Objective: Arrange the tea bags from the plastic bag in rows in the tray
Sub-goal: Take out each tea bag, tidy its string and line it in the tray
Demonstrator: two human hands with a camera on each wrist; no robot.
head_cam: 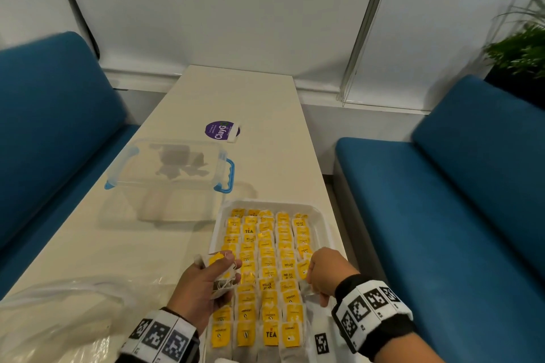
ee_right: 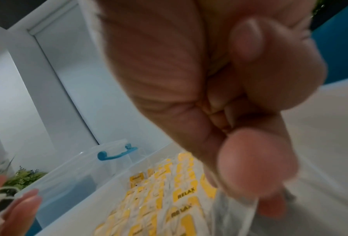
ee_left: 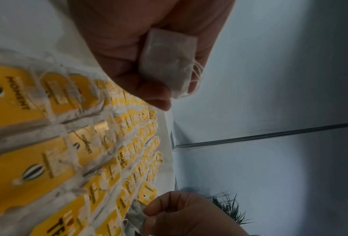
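Tea bags (head_cam: 267,270) with yellow tags lie in rows filling the white tray (head_cam: 323,219) at the near right of the table (head_cam: 241,97); left hand (head_cam: 203,289) grips a small bunch of bags (ee_left: 167,63) over the tray's left edge, fingers curled round them; right hand (head_cam: 324,272) pinches one bag (ee_left: 146,194) between thumb and fingertip at the tray's right column; crumpled plastic bag (head_cam: 59,312) lies near left; clear box with blue handles (head_cam: 168,168) sits behind the tray; purple sticker (head_cam: 219,130) farther back; blue seats (head_cam: 472,186) flank the table.
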